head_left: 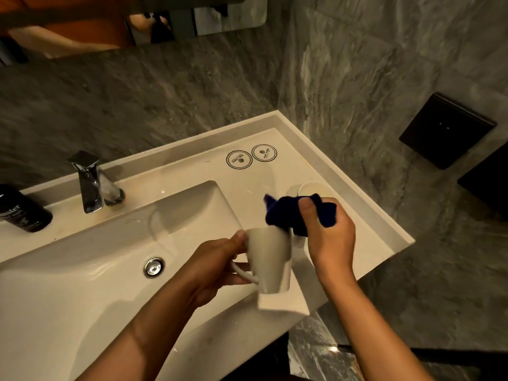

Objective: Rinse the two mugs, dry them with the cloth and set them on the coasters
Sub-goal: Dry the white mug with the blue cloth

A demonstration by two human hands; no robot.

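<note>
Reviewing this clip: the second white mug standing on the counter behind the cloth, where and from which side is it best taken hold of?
Its handle is not visible, so go for the body of the second mug, just under the rim. It stands upright with its mouth up, behind the blue cloth bunched in the right hand. Probably come from above and the sink side, since the raised counter edge runs close behind it.

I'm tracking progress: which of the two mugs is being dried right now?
The mug held by its handle in the left hand, with the right hand pushing the blue cloth into it. The other mug sits on the counter behind the cloth.
</note>
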